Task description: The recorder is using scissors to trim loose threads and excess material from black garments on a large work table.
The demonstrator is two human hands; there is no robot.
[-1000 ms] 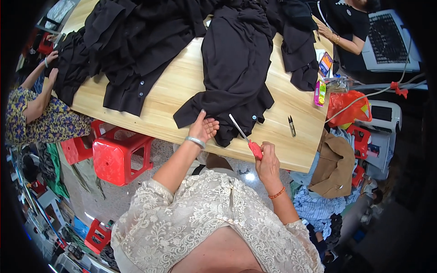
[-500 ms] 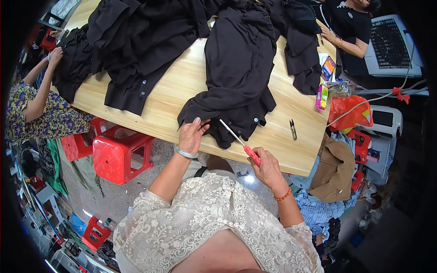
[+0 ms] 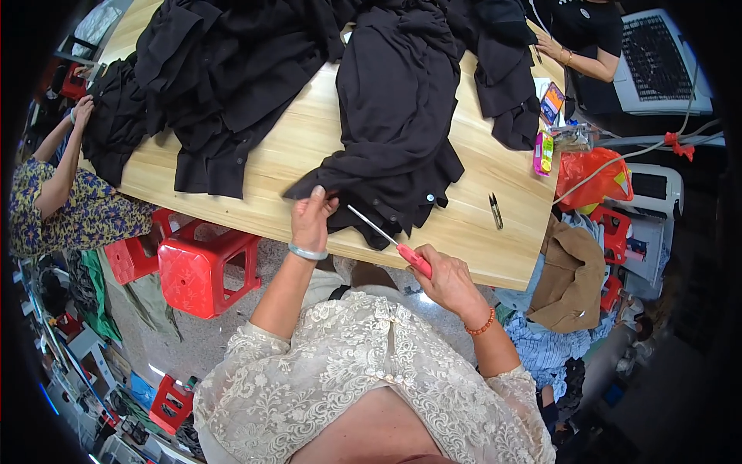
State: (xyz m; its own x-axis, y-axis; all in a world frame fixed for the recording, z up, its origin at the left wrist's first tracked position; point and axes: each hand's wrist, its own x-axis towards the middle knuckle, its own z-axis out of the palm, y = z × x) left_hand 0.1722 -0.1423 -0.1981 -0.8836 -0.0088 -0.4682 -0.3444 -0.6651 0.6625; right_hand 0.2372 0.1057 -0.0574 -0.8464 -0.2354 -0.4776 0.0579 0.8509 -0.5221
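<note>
Table (image 3: pixel 506 251): pale wood.
Black garment (image 3: pixel 398 100): mid-table, its end reaching the near edge.
Left hand (image 3: pixel 311 224): half-curled at that end, grip unclear.
Right hand (image 3: pixel 448 282): closed around a red-handled tool (image 3: pixel 415 260).
Garment's end: apparently the step; next move calls for steady cloth.

Room is left across the pale wood-grained tabletop (image 3: pixel 483 166) to the right of the crumpled black buttoned garment (image 3: pixel 398 97), partly obstructed by slim black thread snips (image 3: pixel 495 211).

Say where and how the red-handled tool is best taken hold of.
Likely by the red handle, coming from the near right, where the right hand holds it: the handle looks thicker, while the slim metal shaft points left and away, toward the black garment.
</note>
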